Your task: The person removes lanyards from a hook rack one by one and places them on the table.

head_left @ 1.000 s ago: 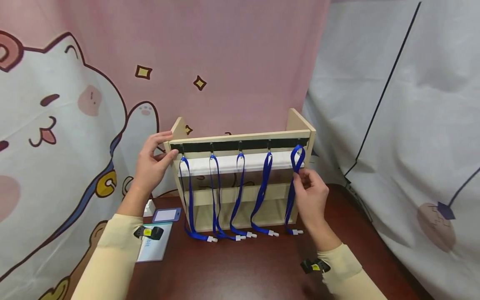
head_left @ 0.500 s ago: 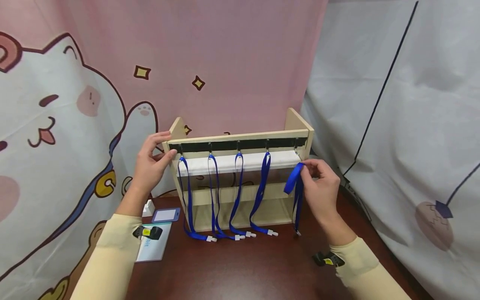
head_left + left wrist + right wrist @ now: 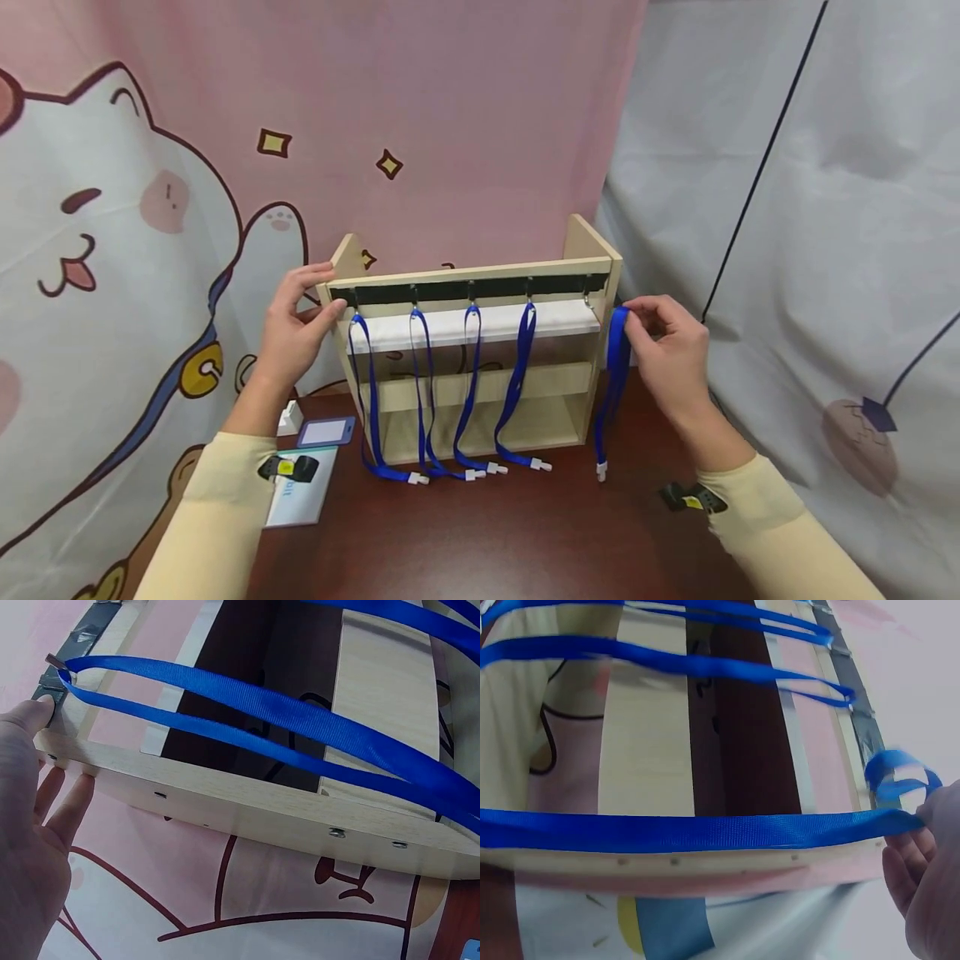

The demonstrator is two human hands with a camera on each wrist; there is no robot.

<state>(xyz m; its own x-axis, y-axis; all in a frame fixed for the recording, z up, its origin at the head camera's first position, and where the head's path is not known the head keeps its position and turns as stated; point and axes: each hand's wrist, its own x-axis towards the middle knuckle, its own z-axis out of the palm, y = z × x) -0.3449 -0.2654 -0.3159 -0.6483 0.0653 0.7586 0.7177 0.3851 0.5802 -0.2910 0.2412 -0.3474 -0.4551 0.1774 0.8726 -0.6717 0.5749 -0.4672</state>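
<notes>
Blue lanyard (image 3: pixel 618 354) in right grip (image 3: pixel 673 358), beside rack (image 3: pixel 558 380) with four hanging lanyards (image 3: pixel 516 379)

Both arms (image 3: pixel 217 508) outstretched, left hand (image 3: pixel 296 337) gripping — thumb (image 3: pixel 330 316) spread, right hand (image 3: pixel 673 354) pinching

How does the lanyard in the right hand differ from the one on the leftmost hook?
The held lanyard is pinched in the right hand; the leftmost lanyard hangs from its hook. The held lanyard's clip points down; the leftmost lanyard's clip points sideways. Both are blue, with white clips.
</notes>
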